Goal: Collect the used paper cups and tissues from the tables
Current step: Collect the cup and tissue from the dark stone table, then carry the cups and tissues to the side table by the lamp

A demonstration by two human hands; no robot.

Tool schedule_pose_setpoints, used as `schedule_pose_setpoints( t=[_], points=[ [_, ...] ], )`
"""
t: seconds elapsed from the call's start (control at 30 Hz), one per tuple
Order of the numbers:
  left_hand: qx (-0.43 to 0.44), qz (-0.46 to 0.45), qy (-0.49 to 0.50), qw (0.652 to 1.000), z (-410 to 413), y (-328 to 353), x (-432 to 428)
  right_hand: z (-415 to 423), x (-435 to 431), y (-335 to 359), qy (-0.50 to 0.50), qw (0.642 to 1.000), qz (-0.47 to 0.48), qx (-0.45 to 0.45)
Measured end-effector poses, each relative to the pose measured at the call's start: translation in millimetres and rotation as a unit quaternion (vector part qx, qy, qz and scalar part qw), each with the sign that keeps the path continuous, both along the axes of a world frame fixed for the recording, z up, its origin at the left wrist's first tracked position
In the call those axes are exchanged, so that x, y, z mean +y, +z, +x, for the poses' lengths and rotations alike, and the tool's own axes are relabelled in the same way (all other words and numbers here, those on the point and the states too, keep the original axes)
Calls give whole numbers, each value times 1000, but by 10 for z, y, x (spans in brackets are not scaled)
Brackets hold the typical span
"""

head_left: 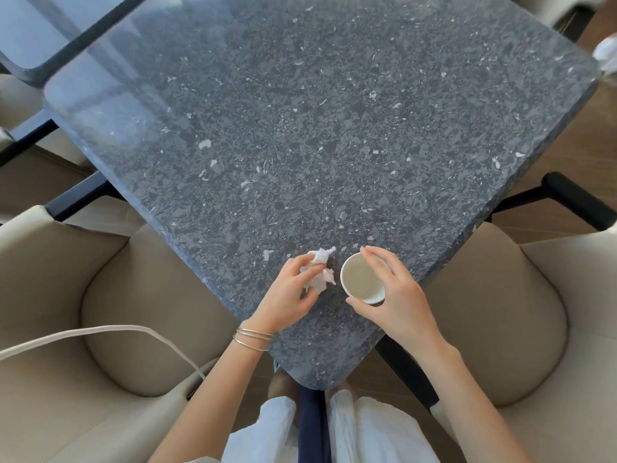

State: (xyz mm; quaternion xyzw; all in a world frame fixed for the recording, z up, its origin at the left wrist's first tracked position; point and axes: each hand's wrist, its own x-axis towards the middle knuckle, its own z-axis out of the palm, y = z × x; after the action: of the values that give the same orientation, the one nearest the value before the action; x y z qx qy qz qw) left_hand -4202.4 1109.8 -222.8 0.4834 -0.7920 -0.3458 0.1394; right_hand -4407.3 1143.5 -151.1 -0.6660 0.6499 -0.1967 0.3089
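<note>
- The paper cup (360, 278) stands mouth up near the front corner of the table (300, 128); whether its base rests on the stone or is just clear of it cannot be told
- The right hand (395, 297) grips the paper cup at the rim, with the thumb on the near side and the fingers curled over the far side
- Handling, cup: judged light and thin-walled, with no liquid visible inside. The wall is likely to buckle under a hard squeeze. The rim is probably the stiffest part, so a hold at the rim is sound. Keep the cup upright in case dregs remain
- The tissue (321, 282) is a crumpled wad just left of the cup, over the table
- The left hand (293, 294) pinches the tissue with the fingers curled round the wad; part of it sticks out beyond the fingertips
- Handling, tissue: judged soft, almost weightless and easily torn. Gather the whole wad into the palm; a pull on a loose corner may tear it
- The tissue looks small enough to go inside the cup, which would free one hand
- A white object (606, 51) at the far right edge is too blurred to identify
- A padded chair (150, 312) stands left of the corner, and another stands to the right
</note>
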Motion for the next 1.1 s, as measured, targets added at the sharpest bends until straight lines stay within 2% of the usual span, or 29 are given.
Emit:
schedule_pose_setpoints(
  t=[0.1,0.3,0.43,0.73,0.93,1.1],
  points=[
    [-1,0,-12,1000,100,-6,26,10,-19,11,3,1000,-1,1],
    [-38,-91,4,995,107,45,-6,82,-75,17,20,1000,5,3],
    [-4,-47,81,996,91,38,-20,124,-130,6,27,1000,6,1],
    [-10,-87,10,996,186,-37,36,231,-165,15,28,1000,-1,10],
    [-2,-110,-22,994,241,-115,131,376,5,-13,-25,999,-9,40],
    [39,-73,-29,996,293,-18,100,487,219,45,-105,993,-15,48]
  ],
)
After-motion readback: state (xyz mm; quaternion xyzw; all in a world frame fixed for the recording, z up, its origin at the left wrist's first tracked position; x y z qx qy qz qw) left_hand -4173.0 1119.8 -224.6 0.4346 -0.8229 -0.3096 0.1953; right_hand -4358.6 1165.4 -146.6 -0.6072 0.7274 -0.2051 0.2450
